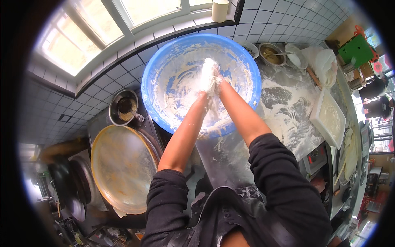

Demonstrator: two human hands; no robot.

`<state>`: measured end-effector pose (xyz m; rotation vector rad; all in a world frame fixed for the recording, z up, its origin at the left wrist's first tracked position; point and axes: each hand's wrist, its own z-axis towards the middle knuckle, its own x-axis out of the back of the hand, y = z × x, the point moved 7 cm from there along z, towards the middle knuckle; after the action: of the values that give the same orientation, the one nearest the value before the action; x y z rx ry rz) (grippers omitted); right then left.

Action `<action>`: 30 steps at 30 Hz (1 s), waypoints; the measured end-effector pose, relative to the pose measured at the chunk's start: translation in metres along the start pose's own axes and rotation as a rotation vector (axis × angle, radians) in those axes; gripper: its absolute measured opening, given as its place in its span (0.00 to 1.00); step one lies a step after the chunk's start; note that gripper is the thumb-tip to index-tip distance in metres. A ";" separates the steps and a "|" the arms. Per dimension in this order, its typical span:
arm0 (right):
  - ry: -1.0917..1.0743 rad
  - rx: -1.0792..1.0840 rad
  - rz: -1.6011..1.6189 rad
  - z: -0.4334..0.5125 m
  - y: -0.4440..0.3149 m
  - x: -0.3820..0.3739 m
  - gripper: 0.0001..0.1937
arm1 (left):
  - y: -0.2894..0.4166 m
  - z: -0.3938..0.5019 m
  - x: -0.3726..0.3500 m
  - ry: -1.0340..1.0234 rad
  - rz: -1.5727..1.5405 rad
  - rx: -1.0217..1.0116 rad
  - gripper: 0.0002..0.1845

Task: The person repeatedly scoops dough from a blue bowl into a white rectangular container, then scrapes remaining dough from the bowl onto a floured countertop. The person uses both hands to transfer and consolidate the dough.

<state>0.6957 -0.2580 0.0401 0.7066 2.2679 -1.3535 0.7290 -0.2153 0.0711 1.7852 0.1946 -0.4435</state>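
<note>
Both my hands are brought together over a large blue plastic basin (148,102), thickly coated in white flour. My left hand (204,87) lies against my right hand (218,76), and the flour (209,66) around them hides most of the fingers. Loose flour falls below the wrists. Whether they grip a lump of dough between them I cannot tell. Sticky dough residue (182,68) is smeared over the basin's wall and bottom, with blue plastic showing through in streaks.
On the right, a floured metal worktop (277,95) bears a white rectangular tub (328,117), a bowl of brownish liquid with a spoon (273,54) and a plastic bag (325,66). To the left are a metal bowl (123,106) and a large round lid or pan (123,169). Tiled wall and windows stand behind.
</note>
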 end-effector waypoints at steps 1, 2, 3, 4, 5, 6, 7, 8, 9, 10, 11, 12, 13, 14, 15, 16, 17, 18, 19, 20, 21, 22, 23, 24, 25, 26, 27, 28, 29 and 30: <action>0.115 -0.055 -0.057 -0.005 0.007 -0.002 0.18 | 0.001 0.003 0.000 0.007 -0.002 0.009 0.25; 0.145 -0.017 -0.064 -0.017 0.009 -0.004 0.18 | 0.004 0.009 0.003 0.025 0.022 0.027 0.26; 0.175 0.023 -0.072 -0.031 0.010 -0.008 0.18 | 0.013 0.020 0.009 0.029 0.034 0.026 0.26; 0.116 0.126 -0.027 -0.046 0.009 -0.017 0.18 | 0.023 0.031 0.014 0.010 0.017 0.015 0.27; 0.113 0.085 -0.063 -0.058 0.018 -0.021 0.17 | 0.031 0.040 0.019 -0.013 -0.016 0.010 0.28; 0.023 0.107 -0.038 -0.064 0.021 -0.031 0.17 | 0.032 0.043 0.022 -0.014 -0.030 0.017 0.28; -0.047 0.070 0.007 -0.068 0.025 -0.034 0.17 | 0.031 0.044 0.023 -0.014 -0.027 0.027 0.29; -0.078 0.065 0.019 -0.067 0.024 -0.031 0.16 | 0.030 0.041 0.025 -0.015 -0.013 0.033 0.30; -0.092 0.006 0.058 -0.058 0.021 -0.026 0.16 | 0.021 0.032 0.020 -0.016 0.045 0.045 0.31; -0.181 -0.045 0.116 -0.049 0.018 -0.020 0.17 | 0.012 0.022 0.015 -0.018 0.186 0.064 0.31; -0.154 -0.042 0.139 -0.036 0.007 -0.001 0.16 | 0.003 0.011 0.007 -0.002 0.136 0.076 0.32; -0.215 -0.022 0.176 -0.025 -0.006 0.012 0.15 | -0.003 0.000 0.000 -0.001 0.166 0.086 0.33; -0.189 0.001 0.189 -0.014 -0.005 0.022 0.15 | -0.008 -0.011 -0.005 -0.001 0.109 0.096 0.34; -0.164 0.024 0.202 -0.006 -0.006 0.028 0.15 | -0.012 -0.019 -0.012 -0.002 0.047 0.101 0.35; -0.049 0.051 0.191 0.000 -0.002 0.035 0.16 | -0.013 -0.023 -0.015 -0.002 -0.016 0.110 0.36; 0.101 0.013 0.192 0.000 0.006 0.043 0.17 | -0.016 -0.023 -0.014 0.037 -0.073 0.182 0.37; 0.024 0.074 0.179 -0.003 0.007 0.030 0.16 | -0.011 -0.019 -0.009 0.069 -0.044 0.164 0.36; -0.018 0.066 0.183 -0.011 0.014 0.018 0.15 | -0.008 -0.011 0.002 0.144 -0.006 0.211 0.35; -0.061 0.062 0.188 -0.021 0.016 0.003 0.14 | -0.006 0.000 0.011 0.216 0.034 0.256 0.34; -0.103 0.059 0.194 -0.034 0.016 -0.009 0.14 | 0.010 0.016 0.013 0.064 0.010 0.143 0.37; -0.130 0.187 -0.096 -0.058 0.014 -0.014 0.18 | 0.023 0.028 0.012 -0.089 -0.031 0.033 0.39; -0.083 0.193 -0.096 -0.064 0.007 -0.022 0.18 | 0.022 0.035 0.021 -0.051 -0.102 0.070 0.39; -0.079 0.205 -0.103 -0.070 0.002 -0.030 0.18 | 0.018 0.039 0.029 0.031 -0.174 0.127 0.39; -0.074 0.218 -0.109 -0.077 0.003 -0.035 0.18 | 0.017 0.039 0.033 0.035 -0.203 0.150 0.39; -0.068 0.240 -0.112 -0.079 0.000 -0.037 0.19 | 0.024 0.037 0.028 -0.025 -0.183 0.052 0.40; -0.052 0.252 -0.108 -0.074 -0.003 -0.034 0.19 | 0.023 0.028 0.024 -0.053 -0.164 0.035 0.40; -0.057 0.234 -0.116 -0.067 0.004 -0.030 0.19 | 0.021 0.016 0.020 -0.073 -0.158 0.041 0.40; -0.064 0.199 -0.164 -0.051 0.003 -0.022 0.18 | 0.022 0.005 0.010 -0.127 -0.228 0.059 0.40; -0.009 0.323 -0.251 -0.040 -0.001 -0.008 0.16 | 0.022 -0.004 0.006 -0.095 -0.046 0.051 0.39; -0.033 0.413 -0.217 -0.027 0.000 0.003 0.15 | 0.020 -0.013 0.004 -0.063 0.128 0.042 0.38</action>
<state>0.6916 -0.2336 0.0505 0.5664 2.1058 -1.9551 0.7421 -0.2082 0.0906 1.8103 0.0268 -0.4148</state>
